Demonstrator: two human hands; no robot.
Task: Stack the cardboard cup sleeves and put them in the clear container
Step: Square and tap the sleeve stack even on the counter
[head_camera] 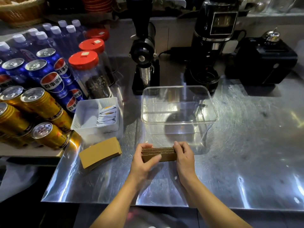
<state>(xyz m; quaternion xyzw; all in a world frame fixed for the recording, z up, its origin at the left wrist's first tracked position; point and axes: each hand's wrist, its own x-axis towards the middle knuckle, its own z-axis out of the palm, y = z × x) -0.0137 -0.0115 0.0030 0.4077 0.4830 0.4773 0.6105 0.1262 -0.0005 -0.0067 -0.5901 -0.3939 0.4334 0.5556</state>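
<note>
A stack of brown cardboard cup sleeves [166, 154] stands on edge on the steel counter, pressed between both hands. My left hand [143, 163] grips its left end, thumb across the front face. My right hand [185, 157] clamps the right end. Just behind the stack stands the clear container [212, 102], open-topped with nothing inside. A second pile of flat sleeves [99, 153] lies on the counter to the left, untouched.
A white bin of sachets [82, 116] sits left of the container. Gold and blue cans [44, 102] and red-lidded jars [85, 63] crowd the left side. Two black grinders [144, 60] and a black machine [261, 63] stand behind. The counter's front edge [148, 204] is near.
</note>
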